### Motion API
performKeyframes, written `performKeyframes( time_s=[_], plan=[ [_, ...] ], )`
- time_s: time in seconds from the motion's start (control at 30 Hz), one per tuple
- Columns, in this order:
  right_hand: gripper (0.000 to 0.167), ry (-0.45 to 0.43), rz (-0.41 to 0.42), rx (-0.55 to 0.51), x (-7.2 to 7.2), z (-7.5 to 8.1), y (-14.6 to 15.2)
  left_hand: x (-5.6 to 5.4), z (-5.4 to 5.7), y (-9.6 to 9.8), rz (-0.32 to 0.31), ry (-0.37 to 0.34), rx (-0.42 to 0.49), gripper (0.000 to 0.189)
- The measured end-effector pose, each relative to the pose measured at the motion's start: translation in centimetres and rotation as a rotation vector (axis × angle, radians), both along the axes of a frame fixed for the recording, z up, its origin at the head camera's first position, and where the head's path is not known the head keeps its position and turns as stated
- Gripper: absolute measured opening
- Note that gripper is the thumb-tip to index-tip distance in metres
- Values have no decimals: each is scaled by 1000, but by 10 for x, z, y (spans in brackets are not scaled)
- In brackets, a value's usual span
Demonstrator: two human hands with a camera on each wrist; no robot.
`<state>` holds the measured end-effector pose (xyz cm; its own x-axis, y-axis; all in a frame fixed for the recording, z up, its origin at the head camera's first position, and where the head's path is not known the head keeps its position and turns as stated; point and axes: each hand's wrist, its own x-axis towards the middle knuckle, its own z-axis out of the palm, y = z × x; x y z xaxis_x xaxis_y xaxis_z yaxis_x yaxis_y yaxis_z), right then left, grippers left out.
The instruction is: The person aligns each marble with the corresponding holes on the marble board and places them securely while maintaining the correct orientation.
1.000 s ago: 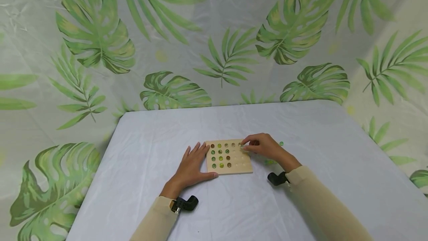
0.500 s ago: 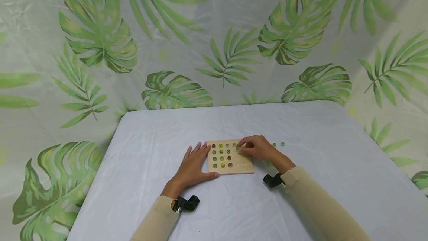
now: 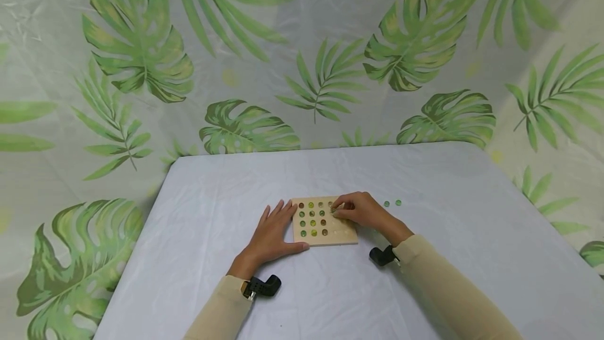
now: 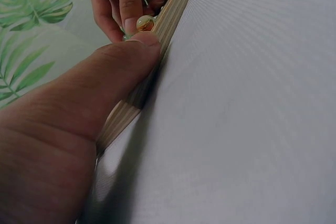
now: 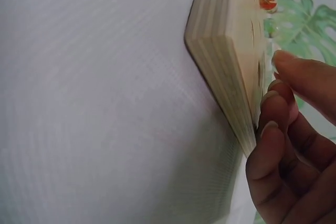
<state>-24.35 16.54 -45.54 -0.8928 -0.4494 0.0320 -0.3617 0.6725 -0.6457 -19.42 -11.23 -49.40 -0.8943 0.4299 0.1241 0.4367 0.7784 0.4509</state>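
A pale wooden board (image 3: 343, 236) lies on the white cloth, its dimples partly filled with glass marbles. My left hand (image 3: 268, 241) rests at the board's left side, fingers spread on its edge and thumb along the near corner. In the left wrist view, that thumb (image 4: 123, 61) presses the board beside an orange-and-clear marble (image 4: 145, 23). Over the board's upper right, my right hand (image 3: 360, 209) pinches a small greenish marble (image 3: 333, 211) between thumb and forefinger, beside the second row. The right wrist view shows the curled right fingers (image 5: 268, 148) close to the board's edge.
Two loose green marbles (image 3: 387, 203) lie on the cloth right of the board, beyond the right hand. A white-covered table (image 3: 212, 188) spreads around, with a leaf-printed curtain (image 3: 255, 67) behind. Each wrist carries a black camera (image 3: 268, 286).
The right hand has shifted left and slightly toward me, from the top row's right end to the second row, with the marble in its fingertips. The left hand stays in place.
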Motion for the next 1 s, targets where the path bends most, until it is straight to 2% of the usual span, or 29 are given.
performKeyframes(
  time_s=[0.43, 1.0],
  plan=[
    [14, 19, -12, 30, 0, -2, 0, -1, -1, 1, -3, 1, -3, 106],
    [16, 18, -20, 57, 5, 5, -5, 1, 1, 0, -1, -1, -4, 106]
  ],
)
